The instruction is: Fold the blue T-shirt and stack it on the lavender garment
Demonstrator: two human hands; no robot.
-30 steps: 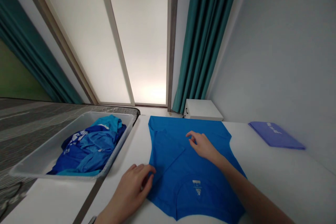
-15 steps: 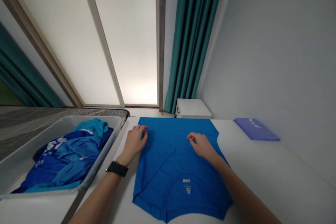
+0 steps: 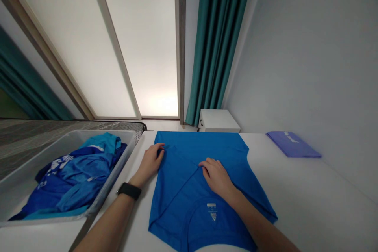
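Observation:
A blue T-shirt (image 3: pixel 183 189) lies flat on the white table, its neckline with a printed label toward me. Its left side is folded inward, and a sleeve lies diagonally across the front. My left hand (image 3: pixel 150 160), with a black watch on the wrist, is at the shirt's left folded edge, thumb and fingers closed on the cloth. Over the middle of the shirt, my right hand (image 3: pixel 217 177) pinches the corner of the folded-in sleeve. My right forearm covers part of the shirt's right side.
To the left stands a translucent plastic bin (image 3: pixel 110 181) holding a heap of blue garments (image 3: pixel 79 177). A folded purple garment (image 3: pixel 292 144) lies at the table's far right by the wall. Beyond the table is a white cabinet (image 3: pixel 220 120) near a teal curtain (image 3: pixel 220 47).
My right hand has moved left and nearer me onto the sleeve corner. My left hand has come down slightly at the shirt's left edge. The shirt's right side is spread wider.

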